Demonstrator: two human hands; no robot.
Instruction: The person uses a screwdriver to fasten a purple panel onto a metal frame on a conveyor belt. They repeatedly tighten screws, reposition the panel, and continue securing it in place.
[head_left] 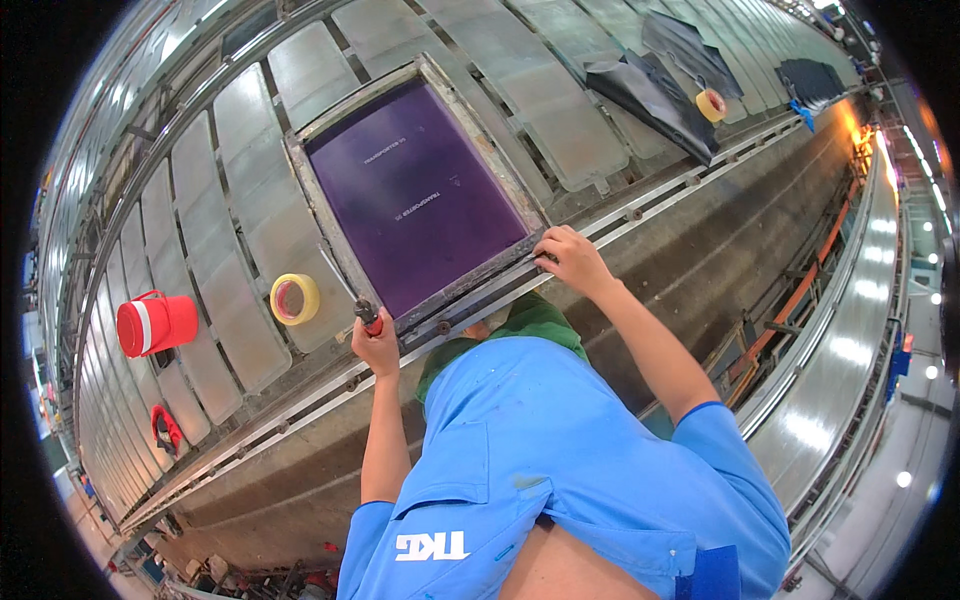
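Observation:
A screen-printing frame (437,296) with a purple mesh (420,190) lies across the metal plates in front of me. My left hand (377,348) is closed around the red and black handle of a screwdriver (366,314), beside the frame's near left corner. The screwdriver's thin shaft points up and away, along the frame's left side. At the near right corner, my right hand (572,260) has its fingers curled down at the rail (500,285). Something small and dark shows by those fingertips, too little of it to name.
Left of the frame are a roll of yellow tape (295,299), a red lidded jug (158,324) and a small red and black item (166,430). Farther right lie dark sheets (655,100), another tape roll (711,105) and dark folded cloth (808,80).

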